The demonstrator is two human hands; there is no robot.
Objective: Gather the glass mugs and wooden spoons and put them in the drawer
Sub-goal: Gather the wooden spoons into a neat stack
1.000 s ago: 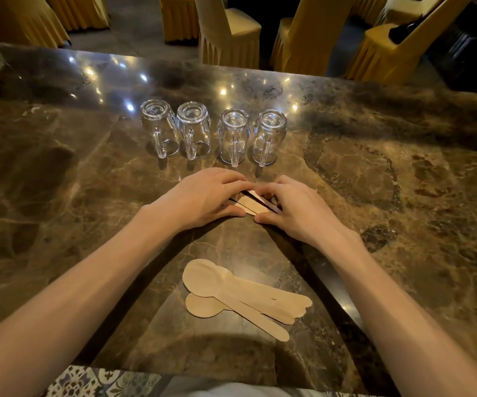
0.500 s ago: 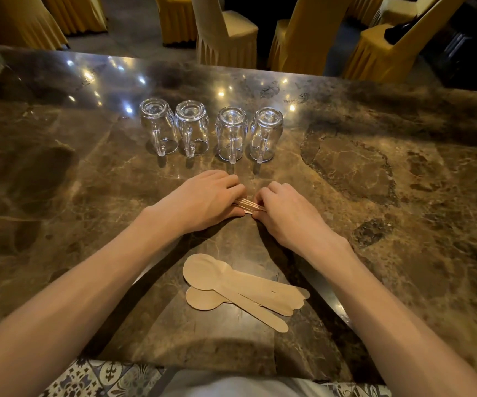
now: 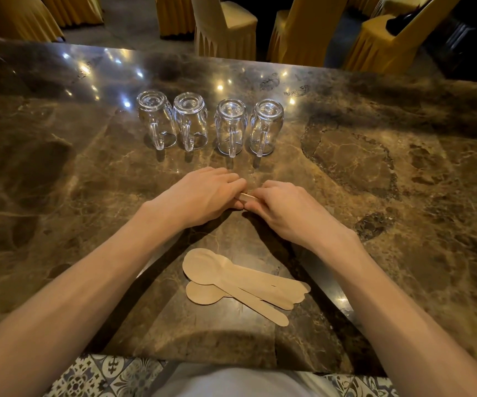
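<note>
Several clear glass mugs (image 3: pixel 211 124) stand upside down in a row at the middle of the marble counter, handles toward me. Just in front of them my left hand (image 3: pixel 205 196) and my right hand (image 3: pixel 283 209) meet, both closed around a bundle of thin wooden sticks or spoon handles (image 3: pixel 246 196); only a short piece shows between the fingers. Nearer to me, between my forearms, a small pile of flat wooden spoons (image 3: pixel 231 279) lies on the counter, bowls to the left. No drawer is in view.
The brown marble counter (image 3: pixel 375 173) stretches wide to both sides. Yellow-covered chairs (image 3: pixel 226 27) stand beyond its far edge. Patterned floor tiles (image 3: pixel 94 376) show below the near edge.
My hands have pressed closer together, squeezing the fanned wooden pieces into a tight bundle that is now almost hidden. The mugs and the spoon pile have not moved.
</note>
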